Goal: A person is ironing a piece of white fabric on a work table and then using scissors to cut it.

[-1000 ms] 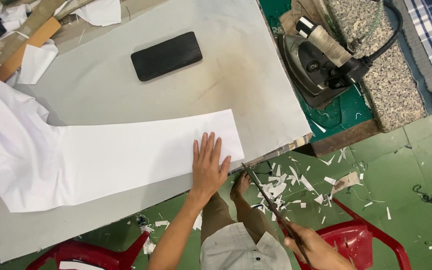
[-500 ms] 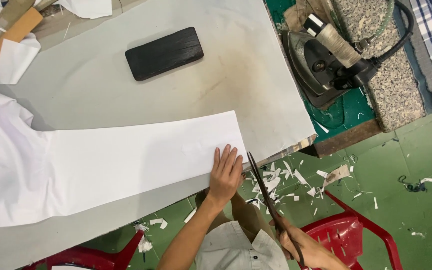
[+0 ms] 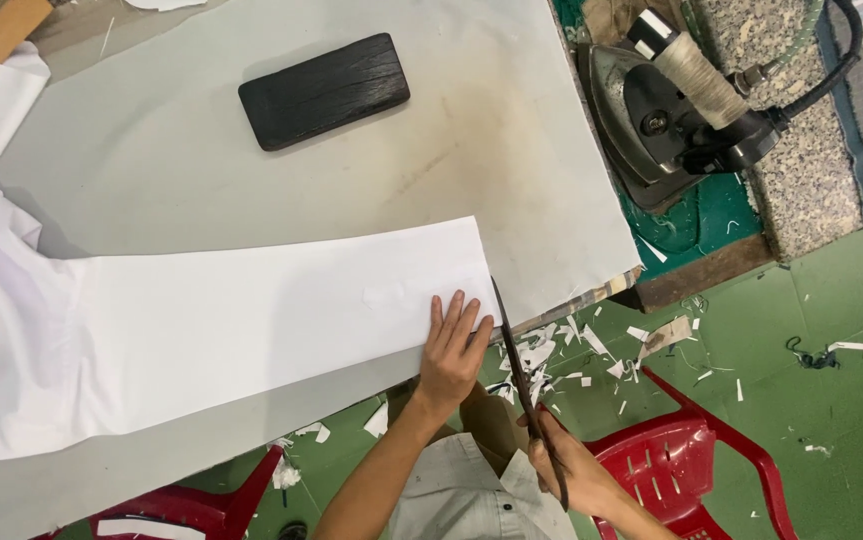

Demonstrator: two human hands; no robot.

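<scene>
Here, left hand lies flat, fingers spread, pressing white fabric at its end nr table edge. Right hand clamped on scissors, tip touching fabric's corner, just beside left fingers.

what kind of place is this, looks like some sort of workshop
Probably a tailoring or garment workshop. A heavy iron rests beside a padded work table, the right hand holds long scissors at the edge of white fabric, and white offcuts litter the green floor.
</scene>
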